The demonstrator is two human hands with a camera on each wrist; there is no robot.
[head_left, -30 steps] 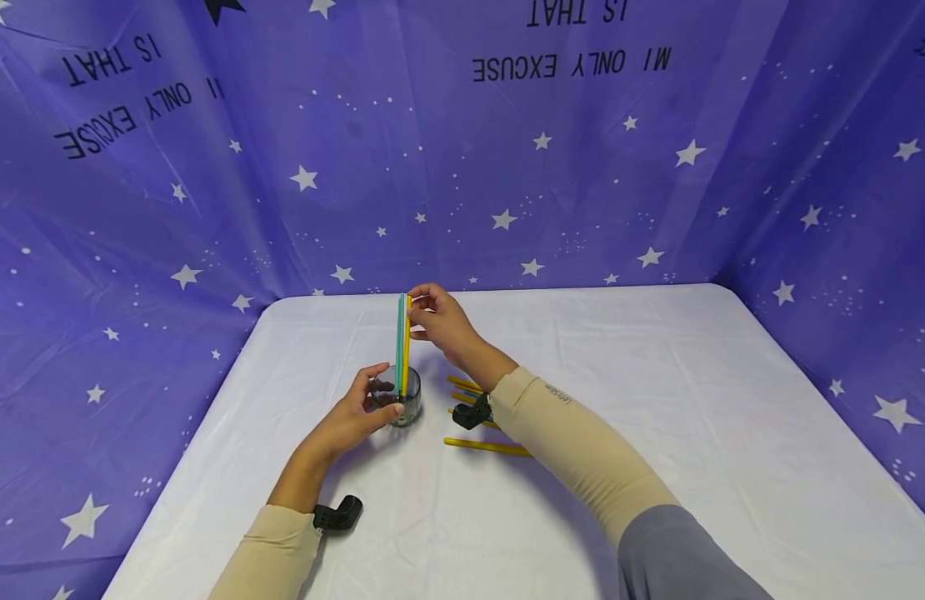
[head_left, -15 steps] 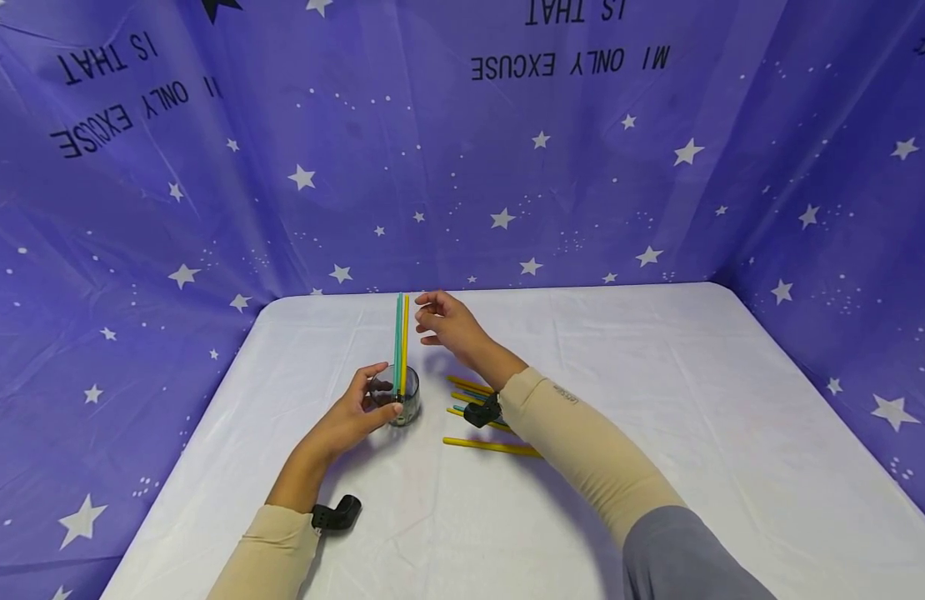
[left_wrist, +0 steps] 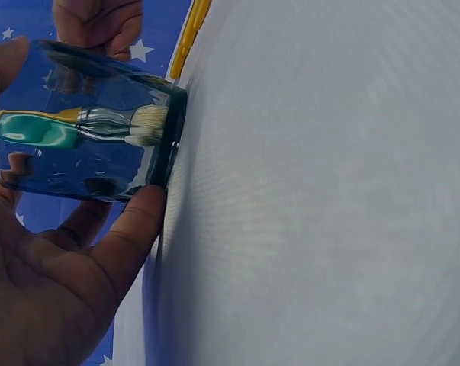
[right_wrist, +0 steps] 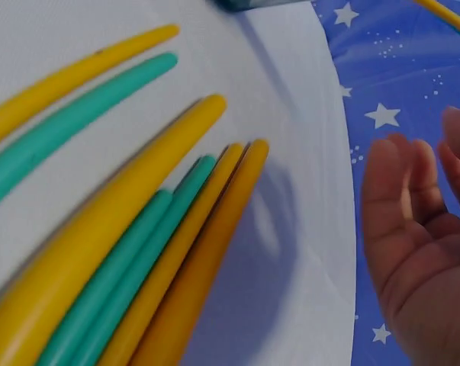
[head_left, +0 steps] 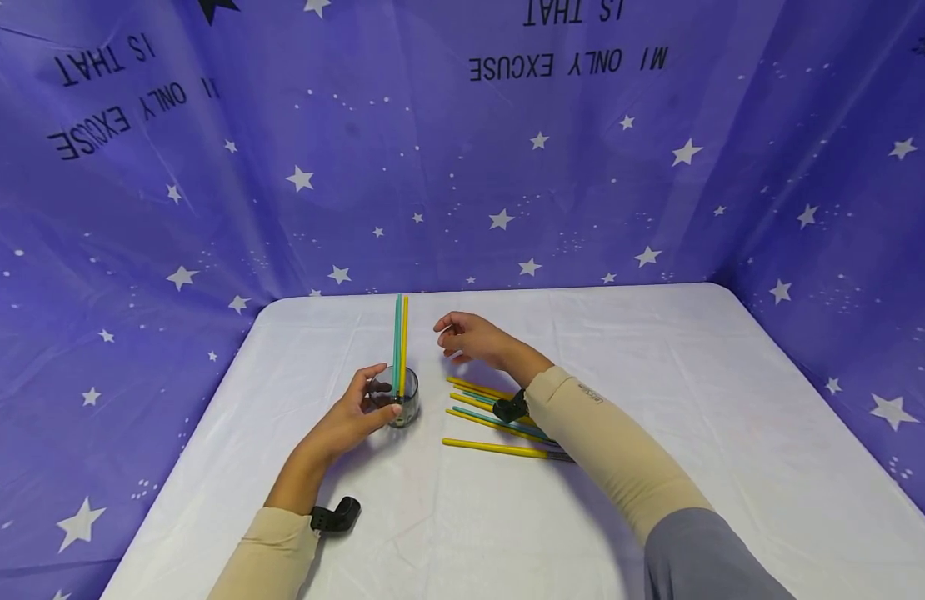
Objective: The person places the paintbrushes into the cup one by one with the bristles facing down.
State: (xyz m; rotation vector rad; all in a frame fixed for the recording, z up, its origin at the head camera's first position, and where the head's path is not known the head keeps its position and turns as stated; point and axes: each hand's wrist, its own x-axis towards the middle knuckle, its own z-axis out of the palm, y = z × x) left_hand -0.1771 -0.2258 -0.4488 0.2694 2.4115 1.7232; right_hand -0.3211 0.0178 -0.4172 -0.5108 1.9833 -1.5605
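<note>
In my left hand [left_wrist: 58,282] is clear, smooth, shiny glass [left_wrist: 54,169], and through its wall show brush handles [left_wrist: 39,133] with a slick gloss like lacquer or plastic, polished metal ferrules [left_wrist: 107,122] and coarse-looking, matt bristles [left_wrist: 148,126]. The loose brushes [right_wrist: 119,202] have smooth handles with a soft sheen, lying on a tablecloth [head_left: 447,517] that looks matt and faintly creased. My sleeves [head_left: 612,442] are dull, close-fitting cloth, the wrist cameras [head_left: 347,512] look like dark plastic, and the curtain [head_left: 417,192] is smooth, rippled sheeting with a slight shine.
</note>
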